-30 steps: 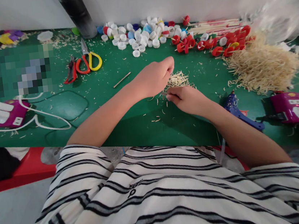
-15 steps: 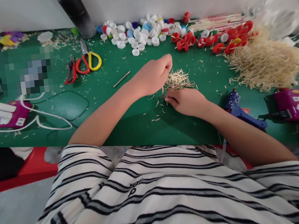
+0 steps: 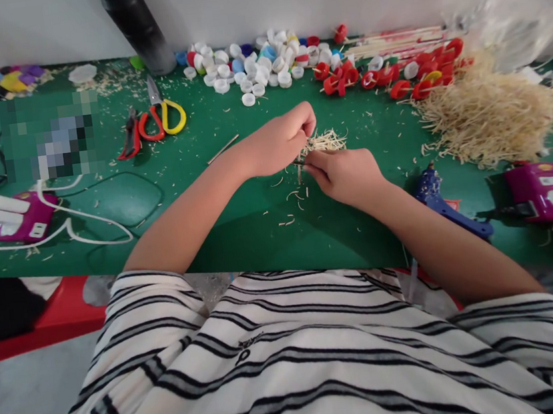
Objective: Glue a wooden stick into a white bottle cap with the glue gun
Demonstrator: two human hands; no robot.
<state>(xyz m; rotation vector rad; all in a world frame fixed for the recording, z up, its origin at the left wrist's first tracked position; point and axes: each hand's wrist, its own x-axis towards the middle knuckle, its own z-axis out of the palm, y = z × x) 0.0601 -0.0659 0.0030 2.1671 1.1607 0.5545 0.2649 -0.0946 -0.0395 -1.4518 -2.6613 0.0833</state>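
My left hand [image 3: 281,140] is closed, its fingers curled down beside a small heap of pale wood shavings [image 3: 329,140]. Whatever it grips is hidden behind its knuckles. Just below and to the right, my right hand [image 3: 345,173] is closed in a pinch on a thin dark strip [image 3: 299,162], too small to identify, which reaches toward the left hand. A few loose curls of shaving [image 3: 286,221] lie on the green tabletop [image 3: 239,235] below the hands. Left of my left hand rests a thin stick [image 3: 222,149].
At the back lie white bottle caps [image 3: 260,71] and red caps on sticks [image 3: 341,78]. A big shavings pile [image 3: 492,117], blue glue gun [image 3: 450,206] and purple power adapter [image 3: 547,190] are right. Scissors [image 3: 161,113], pliers [image 3: 131,137], a black bottle [image 3: 136,26] and cables [image 3: 93,235] are left.
My right hand has moved slightly up, closer to my left hand, and the thin strip now lies more level. My left hand stays closed in nearly the same place.
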